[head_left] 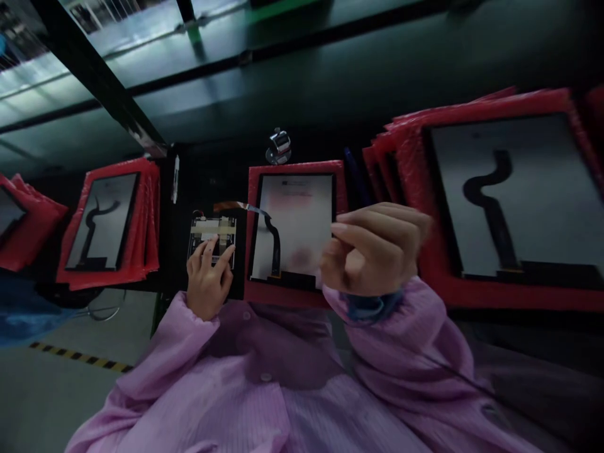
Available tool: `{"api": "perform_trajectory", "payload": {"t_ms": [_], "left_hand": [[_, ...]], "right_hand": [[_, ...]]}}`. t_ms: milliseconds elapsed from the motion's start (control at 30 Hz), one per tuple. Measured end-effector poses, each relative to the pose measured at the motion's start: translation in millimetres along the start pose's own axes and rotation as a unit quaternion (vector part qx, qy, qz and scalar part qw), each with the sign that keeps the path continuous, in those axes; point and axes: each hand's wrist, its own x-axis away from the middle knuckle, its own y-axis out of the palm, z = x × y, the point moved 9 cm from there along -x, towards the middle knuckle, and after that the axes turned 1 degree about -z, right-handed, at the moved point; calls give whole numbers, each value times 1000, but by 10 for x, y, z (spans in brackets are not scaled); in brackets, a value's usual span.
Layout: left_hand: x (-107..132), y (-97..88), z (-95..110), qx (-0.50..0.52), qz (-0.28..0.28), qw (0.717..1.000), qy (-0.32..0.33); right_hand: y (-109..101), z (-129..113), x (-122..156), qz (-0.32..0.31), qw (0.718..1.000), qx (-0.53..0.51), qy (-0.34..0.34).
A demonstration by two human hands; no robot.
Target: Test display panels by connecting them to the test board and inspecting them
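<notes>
Circuit board [225, 230] beneath the left hand [209, 280] on the worktop [207, 179]: touching with spread fingers [227, 257], grasping nothing visible. Beside the screen panel [302, 220] with the right hand [380, 248]: curling closed, showing no hold. Possibly risking a snagged ribbon cable [234, 206] by sliding the board sideways.
</notes>
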Motion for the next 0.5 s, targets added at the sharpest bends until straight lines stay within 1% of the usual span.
{"api": "perform_trajectory", "payload": {"t_ms": [33, 67, 100, 167, 233, 300, 367, 433, 500], "left_hand": [[-1, -14, -5, 5, 11, 1000, 2], [1, -40, -2, 16, 28, 999, 5], [4, -70, 13, 34, 46, 998, 8], [10, -117, 92, 90, 71, 993, 21], [5, -111, 240, 148, 64, 986, 40], [-10, -68, 431, 175, 42, 981, 65], [-30, -28, 569, 175, 35, 981, 70], [-53, -1, 619, 171, 41, 983, 55], [-73, 13, 612, 171, 49, 983, 36]], "right_hand": [[-54, -67, 2, 28, 999, 32, -20], [-82, -91, 44, 38, 997, 68, -17], [-75, -59, 118, 24, 994, 104, 14], [-8, 120, 371, -41, 980, 154, 120], [26, 227, 658, -72, 964, 178, 183], [65, 247, 865, -82, 958, 183, 206], [101, 235, 970, -82, 957, 176, 216], [128, 248, 1007, -81, 956, 158, 232], [130, 324, 1021, -81, 953, 119, 266]]}}
